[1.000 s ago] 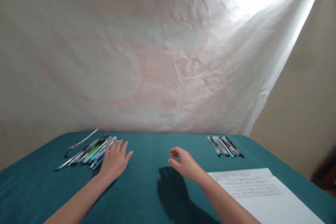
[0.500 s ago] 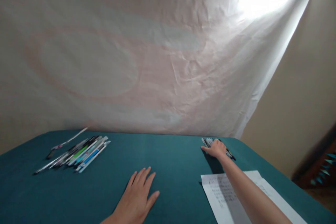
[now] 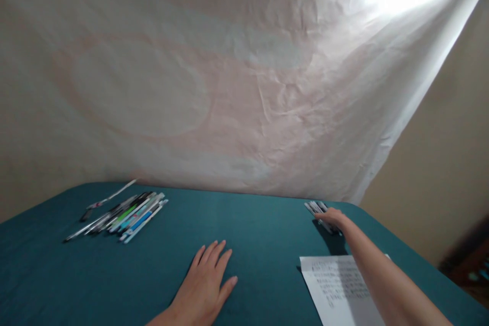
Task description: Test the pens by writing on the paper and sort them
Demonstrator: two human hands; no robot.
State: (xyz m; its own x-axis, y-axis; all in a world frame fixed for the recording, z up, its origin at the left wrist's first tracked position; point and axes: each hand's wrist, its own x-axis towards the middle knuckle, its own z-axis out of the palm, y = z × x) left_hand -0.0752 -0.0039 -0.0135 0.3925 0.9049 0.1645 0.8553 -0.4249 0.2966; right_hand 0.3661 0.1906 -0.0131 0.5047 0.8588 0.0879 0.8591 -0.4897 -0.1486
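My left hand (image 3: 206, 281) lies palm down on the teal tabletop, fingers stretched and thumb apart, holding nothing. At the far right, my right hand (image 3: 333, 217) is closed around a small bundle of pens (image 3: 317, 208). The pens' far ends poke out beyond the thumb, and my fingertips on the other side are partly hidden. Below my right forearm lies a sheet of paper (image 3: 328, 285) covered with handwritten lines. A larger row of pens (image 3: 130, 216), with green, blue, black and white barrels, rests side by side at the left.
Behind that left row lies a thin white strip (image 3: 114, 195) with a dark end, perhaps a pen or a band. A pale, wrinkled sheet (image 3: 229, 86) hangs along the table's back edge. Bright light shines through at the upper right, beside a beige wall (image 3: 439, 153).
My right hand, earlier spread over the right pens, has drawn in around their right side, so more of them shows. My left hand stays flat. The view has shifted slightly.
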